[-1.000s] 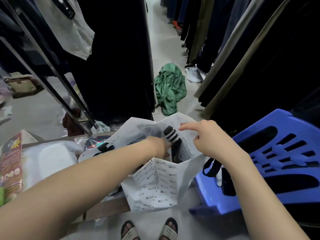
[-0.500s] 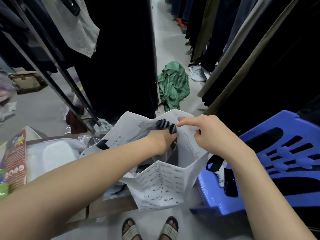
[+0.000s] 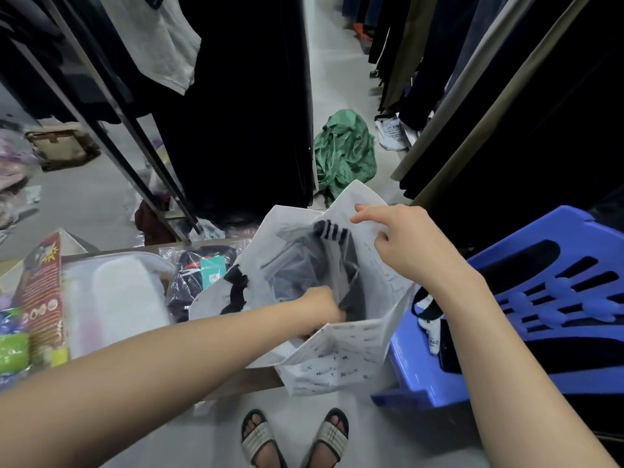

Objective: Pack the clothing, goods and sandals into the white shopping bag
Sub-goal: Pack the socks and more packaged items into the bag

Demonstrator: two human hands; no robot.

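The white shopping bag (image 3: 341, 359) with small printed words stands open on the edge of a low table. My right hand (image 3: 401, 244) pinches its far right rim and holds the mouth open. My left hand (image 3: 322, 307) reaches down inside the bag, its fingers hidden among the contents. A black sandal with white stripes (image 3: 329, 229) sticks up at the back of the bag, over grey plastic-wrapped clothing (image 3: 304, 271). On the table to the left lie a packed dark garment (image 3: 199, 271) in clear wrap and a white packet (image 3: 114, 298).
A blue plastic stool (image 3: 547, 298) stands right of the bag, with a small white bottle and a dark phone on it. A red box (image 3: 42, 292) sits at the far left. Clothes racks close both sides; a green garment (image 3: 344, 153) lies on the floor ahead.
My left hand has gone from the bag's rim down deep inside it. The striped sandal now stands free at the back. My right hand has lifted the rim a little.
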